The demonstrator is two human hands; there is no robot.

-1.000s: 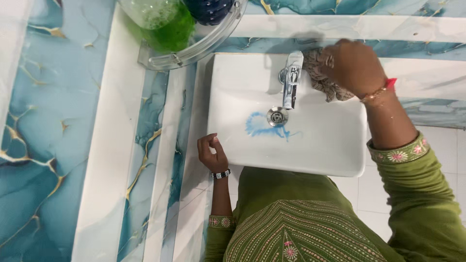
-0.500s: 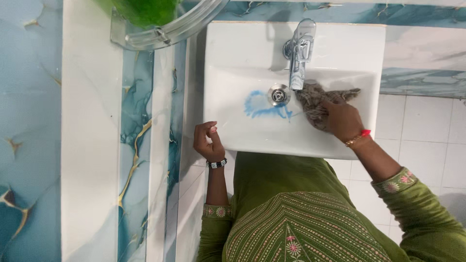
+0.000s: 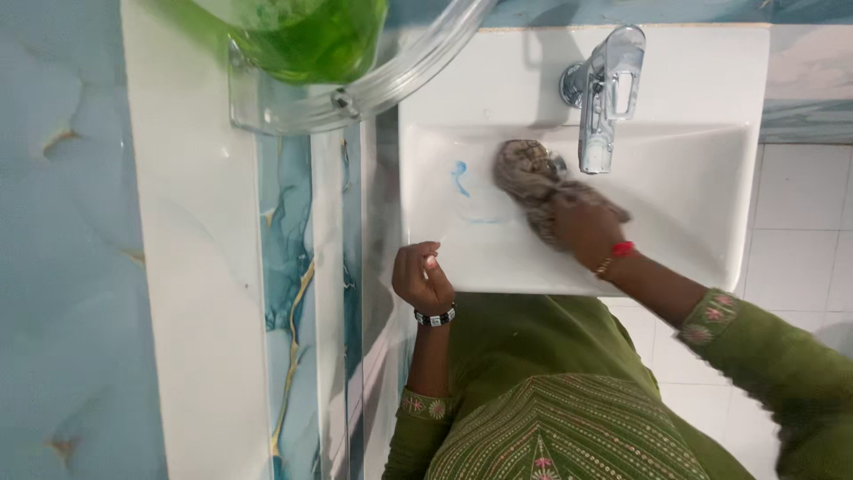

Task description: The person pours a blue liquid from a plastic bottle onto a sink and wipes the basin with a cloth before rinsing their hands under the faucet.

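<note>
We are pressing a brownish rag (image 3: 531, 182) down inside the white sink (image 3: 693, 209) with our right hand (image 3: 582, 229). Our right grip is closing on the near end of the rag, with the fingers folding over it. The rag is bunching up in the bowl of the sink, just left of the tap's spout. Its long side is running from our hand up and to the left, toward the back wall of the bowl. It is covering the middle of the bowl, so we cannot see the drain there.

The sink is holding the one rag and some thin blue marks (image 3: 460, 178), just left of the rag. One shiny tap (image 3: 606, 93) is standing on the back edge, with its spout pointing toward us.

Our left hand (image 3: 421, 277) is curling loosely at the near left corner of the sink. Its grip is holding nothing, and it seems to be touching the rim, though we cannot be sure.

One clear curved shelf (image 3: 355, 100) is sticking out at the top left. It is holding one bottle with green liquid (image 3: 306, 36) in it.
</note>
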